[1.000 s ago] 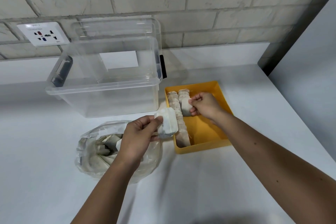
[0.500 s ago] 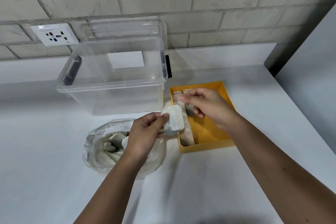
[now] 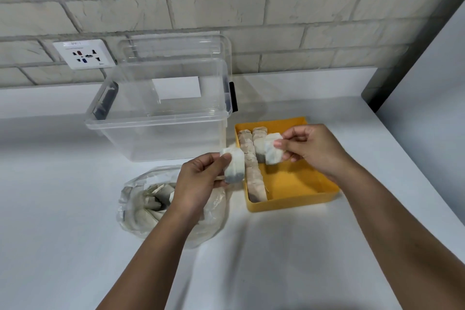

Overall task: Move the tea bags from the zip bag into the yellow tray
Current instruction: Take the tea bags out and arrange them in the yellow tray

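Observation:
A clear zip bag holding several tea bags lies on the white counter, partly hidden under my left forearm. My left hand pinches a white tea bag above the gap between the zip bag and the yellow tray. My right hand pinches another tea bag over the tray's left half. A row of tea bags lies along the tray's left wall, with a second short row beside it at the back.
A large clear plastic storage box with dark handles stands behind the zip bag, touching the tray's back-left corner. A wall socket sits on the brick wall. The counter's right edge runs diagonally past the tray.
My right hand has taken a tea bag from the stack in my left hand and carried it right, over the tray. My left hand stayed almost still with its remaining tea bag.

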Demonstrator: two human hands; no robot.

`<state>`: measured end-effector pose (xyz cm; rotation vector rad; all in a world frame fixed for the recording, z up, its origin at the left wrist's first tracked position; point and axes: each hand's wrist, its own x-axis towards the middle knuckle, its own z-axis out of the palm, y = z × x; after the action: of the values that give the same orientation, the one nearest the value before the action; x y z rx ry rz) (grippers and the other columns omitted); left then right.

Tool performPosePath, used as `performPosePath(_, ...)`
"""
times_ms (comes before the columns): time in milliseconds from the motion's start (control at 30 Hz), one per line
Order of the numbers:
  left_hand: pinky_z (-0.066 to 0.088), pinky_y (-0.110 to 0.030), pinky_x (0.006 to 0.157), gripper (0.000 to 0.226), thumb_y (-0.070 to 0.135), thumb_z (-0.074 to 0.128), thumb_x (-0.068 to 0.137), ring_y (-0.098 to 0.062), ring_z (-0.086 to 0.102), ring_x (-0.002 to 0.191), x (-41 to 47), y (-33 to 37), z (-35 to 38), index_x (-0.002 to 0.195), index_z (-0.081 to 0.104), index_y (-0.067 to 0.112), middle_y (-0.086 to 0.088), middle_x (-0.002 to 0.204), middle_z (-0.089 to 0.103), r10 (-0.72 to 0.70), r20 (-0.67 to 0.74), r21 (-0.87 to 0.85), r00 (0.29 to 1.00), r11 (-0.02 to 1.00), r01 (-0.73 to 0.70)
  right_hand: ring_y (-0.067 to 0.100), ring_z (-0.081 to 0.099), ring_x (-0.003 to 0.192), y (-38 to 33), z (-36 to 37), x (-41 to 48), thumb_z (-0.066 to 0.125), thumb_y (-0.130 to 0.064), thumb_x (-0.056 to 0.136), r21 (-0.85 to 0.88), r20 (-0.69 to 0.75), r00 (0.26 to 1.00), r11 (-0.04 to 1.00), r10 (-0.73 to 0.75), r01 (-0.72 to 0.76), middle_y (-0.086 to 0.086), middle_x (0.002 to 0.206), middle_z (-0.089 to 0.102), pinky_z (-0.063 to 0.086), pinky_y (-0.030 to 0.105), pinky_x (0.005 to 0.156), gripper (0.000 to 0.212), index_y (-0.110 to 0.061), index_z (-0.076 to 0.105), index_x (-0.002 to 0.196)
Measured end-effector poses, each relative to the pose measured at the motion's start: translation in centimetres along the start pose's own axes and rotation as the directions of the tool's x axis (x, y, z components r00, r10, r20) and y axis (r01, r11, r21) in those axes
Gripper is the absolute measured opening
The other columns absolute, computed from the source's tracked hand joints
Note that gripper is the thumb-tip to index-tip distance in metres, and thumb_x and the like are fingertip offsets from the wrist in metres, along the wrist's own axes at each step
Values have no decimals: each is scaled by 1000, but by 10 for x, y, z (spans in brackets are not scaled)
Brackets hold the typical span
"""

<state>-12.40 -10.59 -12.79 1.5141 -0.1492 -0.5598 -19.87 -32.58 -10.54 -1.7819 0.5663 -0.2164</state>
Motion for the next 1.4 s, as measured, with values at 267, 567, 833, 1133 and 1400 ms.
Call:
performPosePath(267,59,-36,81,14,19,67,92,-10,67,69,-1,-3,1,84,73,9,8,67,68,-2,7,22,1000,1000,2,20,67,59,49,13,31,77,-15,82,-244,13,996,966,91,-85,11,71,73,58,30,63,16,-5,67,91)
performPosePath(567,59,-25,71,14,21,68,92,-8,65,68,5,-6,-2,84,75,12,8,70,68,10,1,64,1000,998,-11,14,67,54,56,36,56,75,-13,84,-210,-108,991,973,75,-97,14,77,73,53,17,50,17,-4,63,92)
performPosePath(833,56,-18,66,11,17,74,86,-10,68,70,4,-3,-1,76,73,13,1,73,72,8,-1,21,1000,1000,-8,19,71,64,39,33,42,84,-28,74,-280,-175,984,960,-25,-26,2,80,70,59,31,66,39,-13,62,103)
performPosePath(1133,57,-22,63,18,17,74,85,-14,71,69,0,1,14,92,73,0,-8,81,74,-48,24,-81,999,995,50,13,61,58,-3,42,-25,84,-11,70,135,132,991,991,-25,7,-1,68,70,53,24,62,15,-13,72,80)
performPosePath(1400,60,-34,78,18,24,74,86,-17,69,75,-2,2,8,83,76,7,-5,77,75,-21,-3,-40,1000,999,21,15,66,58,11,11,-18,79,-11,77,69,9,999,996,50,-51,7,67,70,58,24,59,14,-6,69,84)
